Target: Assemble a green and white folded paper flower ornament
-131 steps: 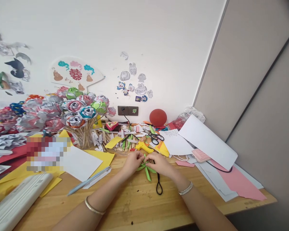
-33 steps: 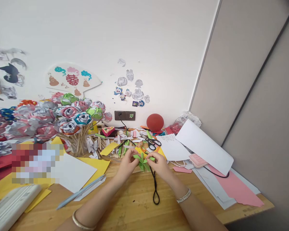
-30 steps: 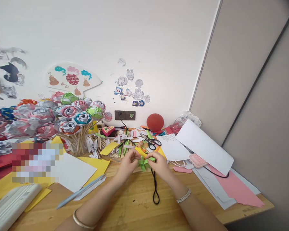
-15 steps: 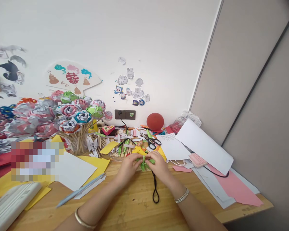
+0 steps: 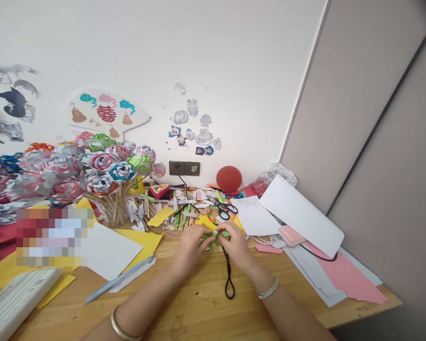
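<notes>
Both my hands meet over the middle of the wooden table, pinching a small folded green paper piece point(image 5: 215, 234) between them. My left hand point(image 5: 192, 241) grips its left side with thumb and forefinger. On the right side, the fingertips of my right hand point(image 5: 234, 240) are closed on the same paper. Green strips stick out below and beside the fingers, which partly hide its shape. Just behind my hands is a yellow hot glue gun point(image 5: 206, 221). A black cord loop point(image 5: 229, 284) lies on the wood below my right hand.
Black-handled scissors point(image 5: 226, 210) lie behind my hands among paper scraps and sticks. Paper flowers point(image 5: 102, 163) stand in a container at left. A blue pen point(image 5: 119, 279) and yellow paper point(image 5: 145, 241) lie left; a white sheet point(image 5: 301, 213) and pink calculator point(image 5: 291, 236) lie right.
The green paper has turned and been bent between my fingertips; its upright pointed strip now shows as a small folded loop. My hands have barely shifted.
</notes>
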A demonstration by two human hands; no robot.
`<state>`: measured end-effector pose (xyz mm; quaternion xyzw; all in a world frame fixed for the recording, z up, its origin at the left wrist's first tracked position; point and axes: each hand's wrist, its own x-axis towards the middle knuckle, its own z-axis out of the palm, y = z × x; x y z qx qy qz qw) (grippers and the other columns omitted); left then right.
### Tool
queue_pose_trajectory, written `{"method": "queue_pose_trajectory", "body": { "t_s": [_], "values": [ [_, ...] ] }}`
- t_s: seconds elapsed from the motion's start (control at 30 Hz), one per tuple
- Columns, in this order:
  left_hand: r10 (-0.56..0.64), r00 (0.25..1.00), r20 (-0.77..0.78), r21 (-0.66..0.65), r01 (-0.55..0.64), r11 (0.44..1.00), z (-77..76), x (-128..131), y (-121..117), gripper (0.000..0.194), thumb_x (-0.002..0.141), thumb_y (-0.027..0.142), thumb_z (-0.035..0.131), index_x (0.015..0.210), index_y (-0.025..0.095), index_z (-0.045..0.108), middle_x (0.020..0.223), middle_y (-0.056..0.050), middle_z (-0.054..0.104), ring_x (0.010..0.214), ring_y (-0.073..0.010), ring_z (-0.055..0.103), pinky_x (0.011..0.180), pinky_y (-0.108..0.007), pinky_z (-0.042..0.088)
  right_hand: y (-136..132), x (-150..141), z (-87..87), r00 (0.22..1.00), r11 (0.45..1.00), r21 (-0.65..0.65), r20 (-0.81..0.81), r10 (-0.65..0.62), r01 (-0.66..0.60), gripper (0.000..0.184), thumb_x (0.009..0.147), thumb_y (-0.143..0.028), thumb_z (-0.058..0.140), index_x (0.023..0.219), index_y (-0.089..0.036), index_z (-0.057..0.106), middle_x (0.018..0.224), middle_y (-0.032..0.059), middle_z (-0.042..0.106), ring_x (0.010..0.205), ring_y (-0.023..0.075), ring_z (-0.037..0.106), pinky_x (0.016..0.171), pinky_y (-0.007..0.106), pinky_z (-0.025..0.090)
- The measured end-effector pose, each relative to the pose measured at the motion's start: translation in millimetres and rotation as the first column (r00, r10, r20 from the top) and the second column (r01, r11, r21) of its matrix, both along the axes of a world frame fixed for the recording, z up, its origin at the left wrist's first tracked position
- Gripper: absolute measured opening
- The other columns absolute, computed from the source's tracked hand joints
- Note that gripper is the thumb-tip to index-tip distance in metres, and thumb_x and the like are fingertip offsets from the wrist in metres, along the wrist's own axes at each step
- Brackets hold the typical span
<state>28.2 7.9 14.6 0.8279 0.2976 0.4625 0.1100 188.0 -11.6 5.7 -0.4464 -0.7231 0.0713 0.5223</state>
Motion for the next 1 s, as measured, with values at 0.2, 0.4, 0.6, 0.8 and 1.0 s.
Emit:
{"method": "queue_pose_trajectory", "body": {
  "t_s": [0.2, 0.4, 0.6, 0.8, 1.0],
  "values": [
    [0.026, 0.996, -0.086, 0.175, -0.011, 0.985, -0.5, -2.7, 0.6, 0.006, 0.081, 0.025, 0.056, 0.082, 0.02, 0.059, 0.079, -0.005, 0.065, 0.076, -0.0193, 0.057, 0.07, -0.03, 0.04, -3.5, -0.9, 3.8, 1.0, 0.998, 0.063, -0.014, 0.013, -0.012, 0.018, 0.071, -0.006, 0.048, 0.076, -0.022, 0.056, 0.077, 0.0016, 0.057, 0.078, 0.0182, 0.053, 0.071, 0.03, 0.042],
    [0.067, 0.99, -0.123, 0.227, -0.038, 0.973, 0.0, -4.8, 1.4, 0.008, 0.083, 0.026, 0.053, 0.084, 0.019, 0.057, 0.08, -0.005, 0.064, 0.078, -0.0191, 0.056, 0.072, -0.031, 0.039, -6.9, -1.3, 7.4, 0.999, 0.997, 0.074, -0.028, 0.037, -0.035, 0.015, 0.072, -0.01, 0.052, 0.078, -0.022, 0.057, 0.079, 0.0028, 0.058, 0.08, 0.019, 0.054, 0.073, 0.032, 0.043],
    [0.067, 0.991, -0.119, 0.178, -0.045, 0.983, 7.3, -5.5, -0.8, 0.01, 0.084, 0.026, 0.051, 0.08, 0.02, 0.057, 0.077, -0.004, 0.062, 0.076, -0.019, 0.053, 0.068, -0.029, 0.038, -9.9, 1.7, 13.1, 0.995, 0.99, 0.105, -0.005, 0.1, -0.099, 0.01, 0.075, -0.015, 0.057, 0.082, -0.022, 0.058, 0.083, 0.0035, 0.06, 0.084, 0.0197, 0.054, 0.077, 0.034, 0.042],
    [-0.028, 0.992, -0.119, 0.099, 0.04, 0.994, 13.9, -4.5, -2.1, 0.015, 0.085, 0.027, 0.047, 0.075, 0.02, 0.056, 0.075, -0.004, 0.06, 0.074, -0.0182, 0.051, 0.068, -0.028, 0.038, -11.7, 3.2, 17.5, 0.994, 0.993, 0.039, 0.005, 0.108, -0.108, 0.003, 0.076, -0.02, 0.059, 0.076, -0.023, 0.058, 0.078, 0.0023, 0.058, 0.08, 0.0199, 0.053, 0.074, 0.033, 0.042],
    [-0.092, 0.994, -0.066, 0.055, 0.095, 0.994, 13.8, -4.8, -0.7, 0.013, 0.084, 0.025, 0.049, 0.074, 0.019, 0.054, 0.075, -0.004, 0.058, 0.072, -0.0169, 0.05, 0.067, -0.027, 0.039, -12.2, 2.6, 16.7, 0.992, 0.994, 0.019, -0.074, 0.106, -0.105, 0.006, 0.074, -0.019, 0.061, 0.078, -0.022, 0.057, 0.078, 0.0013, 0.056, 0.078, 0.0182, 0.053, 0.072, 0.03, 0.043]
  ]
}}
